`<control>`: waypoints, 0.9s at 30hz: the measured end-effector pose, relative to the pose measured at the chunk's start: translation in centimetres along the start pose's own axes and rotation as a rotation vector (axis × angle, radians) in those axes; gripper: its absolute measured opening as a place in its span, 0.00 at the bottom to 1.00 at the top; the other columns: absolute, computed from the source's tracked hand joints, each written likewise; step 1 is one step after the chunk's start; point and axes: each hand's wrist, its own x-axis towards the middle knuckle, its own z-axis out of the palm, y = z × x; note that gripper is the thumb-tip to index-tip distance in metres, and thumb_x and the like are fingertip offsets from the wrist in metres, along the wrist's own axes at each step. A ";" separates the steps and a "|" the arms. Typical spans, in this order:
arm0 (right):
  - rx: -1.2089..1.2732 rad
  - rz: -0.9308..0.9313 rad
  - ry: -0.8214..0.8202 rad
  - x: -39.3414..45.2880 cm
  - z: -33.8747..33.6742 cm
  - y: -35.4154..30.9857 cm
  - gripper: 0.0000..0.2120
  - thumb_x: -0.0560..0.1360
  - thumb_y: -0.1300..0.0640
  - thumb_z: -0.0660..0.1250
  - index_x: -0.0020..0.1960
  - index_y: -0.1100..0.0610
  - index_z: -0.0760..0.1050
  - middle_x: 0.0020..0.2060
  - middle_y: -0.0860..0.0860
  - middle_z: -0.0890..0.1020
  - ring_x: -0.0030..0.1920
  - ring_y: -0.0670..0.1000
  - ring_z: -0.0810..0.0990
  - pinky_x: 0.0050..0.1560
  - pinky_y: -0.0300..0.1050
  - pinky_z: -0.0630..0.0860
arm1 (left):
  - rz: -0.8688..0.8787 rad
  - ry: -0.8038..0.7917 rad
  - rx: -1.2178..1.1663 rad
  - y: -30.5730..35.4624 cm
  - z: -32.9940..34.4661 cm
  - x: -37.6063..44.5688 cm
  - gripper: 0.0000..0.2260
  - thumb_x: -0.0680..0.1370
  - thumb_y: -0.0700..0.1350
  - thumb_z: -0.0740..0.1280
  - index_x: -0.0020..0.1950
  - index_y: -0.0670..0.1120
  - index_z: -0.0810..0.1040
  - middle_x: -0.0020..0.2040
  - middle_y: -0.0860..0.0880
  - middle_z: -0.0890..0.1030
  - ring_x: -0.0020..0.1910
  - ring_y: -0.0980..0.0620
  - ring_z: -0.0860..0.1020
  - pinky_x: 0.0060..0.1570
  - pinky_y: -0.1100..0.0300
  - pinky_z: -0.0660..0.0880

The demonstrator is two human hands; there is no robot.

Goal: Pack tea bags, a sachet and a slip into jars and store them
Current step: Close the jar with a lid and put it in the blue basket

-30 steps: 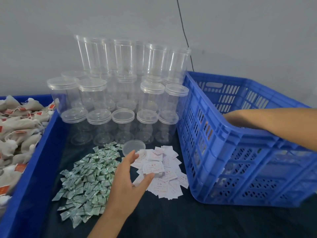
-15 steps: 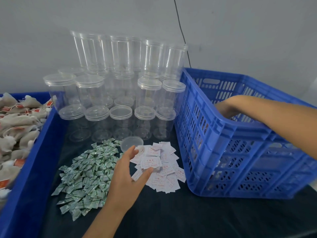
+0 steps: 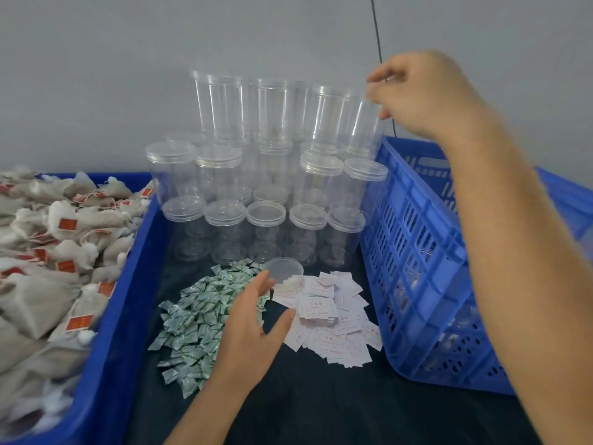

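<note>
Since the earlier frame, my right hand [image 3: 426, 94] has left the blue crate [image 3: 414, 252] and now pinches the top-row jar [image 3: 362, 123] at upper centre. My left hand [image 3: 253, 326] hovers open over sachets [image 3: 199, 319] and slips [image 3: 333, 316]. Tea bags [image 3: 54, 252] wait at left. Judgement: this jar is unpacked; filling, capping and storing remain.

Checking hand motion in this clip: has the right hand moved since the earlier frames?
Yes. The right hand has come up out of the blue crate and leftward, and now pinches the rim of a top-row jar.
</note>
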 end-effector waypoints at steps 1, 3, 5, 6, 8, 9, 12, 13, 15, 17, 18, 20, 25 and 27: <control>0.032 -0.039 -0.008 -0.1 2.2 -1.2 0.10 0.77 0.53 0.64 0.56 0.51 0.81 0.40 0.42 0.80 0.45 0.48 0.80 0.49 0.41 0.73 | 0.000 0.013 -0.007 0.0 -0.2 -0.1 0.28 0.73 0.48 0.72 0.69 0.61 0.64 0.61 0.64 0.73 0.62 0.72 0.67 0.55 0.76 0.65; 0.030 -0.080 -0.101 -0.1 7.4 -2.4 0.14 0.78 0.53 0.64 0.61 0.52 0.79 0.51 0.47 0.82 0.52 0.51 0.80 0.52 0.42 0.73 | -0.013 0.020 -0.030 0.2 -0.9 -0.4 0.26 0.73 0.49 0.72 0.63 0.69 0.64 0.59 0.70 0.72 0.59 0.77 0.65 0.56 0.68 0.68; -0.039 -0.074 -0.281 -0.2 13.0 -2.0 0.19 0.79 0.52 0.64 0.69 0.54 0.74 0.63 0.51 0.79 0.62 0.53 0.77 0.58 0.44 0.71 | -0.008 0.022 -0.033 0.2 -1.6 -0.7 0.25 0.73 0.51 0.71 0.61 0.72 0.63 0.58 0.72 0.72 0.60 0.76 0.65 0.55 0.70 0.67; -0.082 -0.065 -0.373 -0.2 15.5 -1.5 0.21 0.80 0.52 0.64 0.72 0.55 0.71 0.67 0.53 0.76 0.65 0.55 0.75 0.59 0.45 0.70 | 0.005 0.030 -0.022 0.2 -1.9 -0.8 0.25 0.73 0.51 0.71 0.61 0.71 0.62 0.59 0.70 0.72 0.61 0.74 0.66 0.55 0.74 0.66; -0.168 -0.050 -0.524 0.0 19.6 0.0 0.24 0.79 0.51 0.65 0.73 0.58 0.68 0.69 0.56 0.72 0.68 0.58 0.72 0.60 0.46 0.69 | 0.036 0.061 -0.002 -0.1 -2.6 -1.1 0.26 0.73 0.51 0.71 0.63 0.69 0.62 0.61 0.67 0.73 0.63 0.71 0.68 0.55 0.79 0.63; -0.213 -0.046 -0.581 0.2 21.2 0.8 0.26 0.79 0.50 0.66 0.73 0.60 0.67 0.69 0.58 0.71 0.68 0.59 0.71 0.60 0.48 0.70 | 0.052 0.081 0.000 -0.3 -2.9 -1.2 0.27 0.73 0.50 0.72 0.64 0.68 0.63 0.61 0.67 0.74 0.63 0.70 0.68 0.55 0.79 0.64; -0.386 -0.034 -0.697 1.4 24.3 2.3 0.32 0.75 0.44 0.71 0.71 0.61 0.67 0.66 0.59 0.73 0.63 0.59 0.74 0.52 0.48 0.71 | 0.105 0.110 0.007 -0.6 -3.4 -1.4 0.28 0.69 0.56 0.72 0.65 0.65 0.65 0.61 0.70 0.73 0.64 0.68 0.70 0.60 0.70 0.68; -0.426 -0.027 -0.727 1.8 24.9 2.5 0.33 0.74 0.43 0.72 0.70 0.61 0.67 0.64 0.58 0.75 0.59 0.58 0.76 0.49 0.46 0.70 | 0.115 0.116 0.007 -0.7 -3.4 -1.4 0.29 0.67 0.60 0.70 0.66 0.64 0.65 0.61 0.70 0.73 0.64 0.68 0.70 0.61 0.67 0.68; -0.456 -0.014 -0.772 2.6 25.9 2.7 0.37 0.73 0.40 0.73 0.70 0.63 0.66 0.61 0.58 0.77 0.55 0.57 0.77 0.47 0.46 0.71 | 0.126 0.124 0.005 -1.1 -3.4 -1.4 0.29 0.66 0.62 0.68 0.66 0.62 0.67 0.62 0.71 0.73 0.64 0.67 0.71 0.62 0.65 0.69; -0.465 -0.009 -0.785 3.2 26.6 2.6 0.38 0.72 0.39 0.73 0.70 0.63 0.66 0.60 0.57 0.78 0.52 0.56 0.77 0.46 0.46 0.71 | 0.115 0.112 -0.005 -1.5 -3.3 -1.2 0.29 0.66 0.62 0.67 0.66 0.62 0.66 0.62 0.73 0.71 0.64 0.68 0.70 0.63 0.66 0.68; -0.468 -0.007 -0.784 3.5 26.8 2.5 0.36 0.72 0.39 0.73 0.68 0.63 0.67 0.59 0.56 0.78 0.50 0.55 0.76 0.46 0.46 0.71 | 0.099 0.090 -0.014 -1.6 -3.2 -1.0 0.29 0.66 0.63 0.67 0.66 0.63 0.65 0.63 0.74 0.70 0.65 0.69 0.68 0.65 0.66 0.67; -0.465 0.002 -0.782 3.9 27.4 2.2 0.29 0.72 0.41 0.73 0.62 0.60 0.71 0.54 0.55 0.79 0.46 0.53 0.75 0.43 0.45 0.70 | 0.069 0.050 -0.020 -1.9 -3.2 -0.7 0.30 0.65 0.65 0.65 0.66 0.65 0.63 0.64 0.77 0.66 0.65 0.71 0.66 0.66 0.67 0.64; -0.468 0.003 -0.706 4.1 27.7 1.9 0.16 0.71 0.46 0.74 0.49 0.54 0.73 0.49 0.53 0.80 0.47 0.53 0.78 0.39 0.44 0.74 | 0.038 0.046 -0.032 -2.0 -3.2 -0.7 0.30 0.64 0.65 0.65 0.66 0.66 0.62 0.63 0.77 0.66 0.65 0.72 0.66 0.64 0.70 0.63; -0.466 0.023 -0.666 4.0 27.5 1.8 0.22 0.69 0.44 0.75 0.55 0.56 0.74 0.51 0.53 0.80 0.49 0.54 0.79 0.46 0.47 0.77 | 0.042 0.055 -0.031 -2.2 -3.2 -0.9 0.30 0.65 0.65 0.65 0.66 0.65 0.64 0.63 0.76 0.68 0.65 0.71 0.68 0.64 0.69 0.64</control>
